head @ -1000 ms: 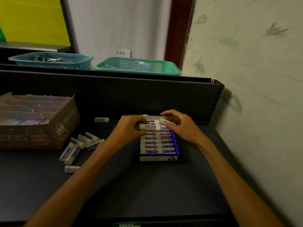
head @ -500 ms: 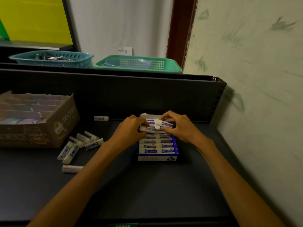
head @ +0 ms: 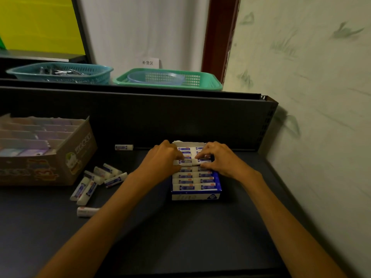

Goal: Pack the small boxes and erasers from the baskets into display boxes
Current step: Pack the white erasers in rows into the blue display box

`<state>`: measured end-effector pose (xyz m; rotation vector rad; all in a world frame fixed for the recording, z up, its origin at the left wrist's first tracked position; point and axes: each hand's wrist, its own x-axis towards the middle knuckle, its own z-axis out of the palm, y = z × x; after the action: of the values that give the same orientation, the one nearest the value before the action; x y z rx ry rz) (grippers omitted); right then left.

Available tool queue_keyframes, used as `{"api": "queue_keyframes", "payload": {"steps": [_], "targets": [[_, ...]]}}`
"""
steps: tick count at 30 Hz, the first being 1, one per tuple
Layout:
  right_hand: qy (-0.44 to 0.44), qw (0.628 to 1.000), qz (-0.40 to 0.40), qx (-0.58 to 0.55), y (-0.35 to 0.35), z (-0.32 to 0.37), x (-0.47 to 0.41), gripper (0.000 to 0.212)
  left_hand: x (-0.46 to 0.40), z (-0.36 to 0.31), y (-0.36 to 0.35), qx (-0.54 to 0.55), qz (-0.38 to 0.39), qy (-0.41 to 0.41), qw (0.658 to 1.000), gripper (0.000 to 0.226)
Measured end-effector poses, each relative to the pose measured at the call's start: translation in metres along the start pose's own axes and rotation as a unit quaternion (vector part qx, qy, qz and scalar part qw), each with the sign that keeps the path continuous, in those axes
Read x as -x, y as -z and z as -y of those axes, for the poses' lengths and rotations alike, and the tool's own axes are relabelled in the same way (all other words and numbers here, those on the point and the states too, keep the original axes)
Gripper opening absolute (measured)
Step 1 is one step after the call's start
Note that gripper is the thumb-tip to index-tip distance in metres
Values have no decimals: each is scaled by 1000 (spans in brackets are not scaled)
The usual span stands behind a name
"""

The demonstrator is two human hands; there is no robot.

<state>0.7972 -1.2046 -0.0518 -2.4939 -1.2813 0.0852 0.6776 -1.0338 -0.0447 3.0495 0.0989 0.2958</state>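
Observation:
A blue and white display box (head: 195, 196) stands on the dark table, filled with rows of white erasers in blue sleeves. My left hand (head: 160, 159) and my right hand (head: 218, 159) both rest over the box's far half. Their fingertips pinch the two ends of one eraser (head: 187, 162) lying across a row. Several loose erasers (head: 96, 180) lie on the table left of the box. One more eraser (head: 123, 147) lies by the back panel.
A cardboard display box (head: 50, 155) with dividers stands at the left. On the ledge behind are a teal basket (head: 60, 72) and a green basket (head: 168, 79) with a blue bowl inside. A wall runs close along the right.
Both hands have lowered the eraser from above the box onto the rows. My right hand's fingers have come down onto the box.

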Motion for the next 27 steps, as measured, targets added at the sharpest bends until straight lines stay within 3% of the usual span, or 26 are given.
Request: {"api": "queue_keyframes", "payload": {"steps": [13,27], "targets": [[7,999,6,-33,3,1,3,31,-3,-3,4,19,24,-30,999,35],[-3,1000,-5,-9,4,17,6,39,14,9,10,2,-16,16,1000,42]]}}
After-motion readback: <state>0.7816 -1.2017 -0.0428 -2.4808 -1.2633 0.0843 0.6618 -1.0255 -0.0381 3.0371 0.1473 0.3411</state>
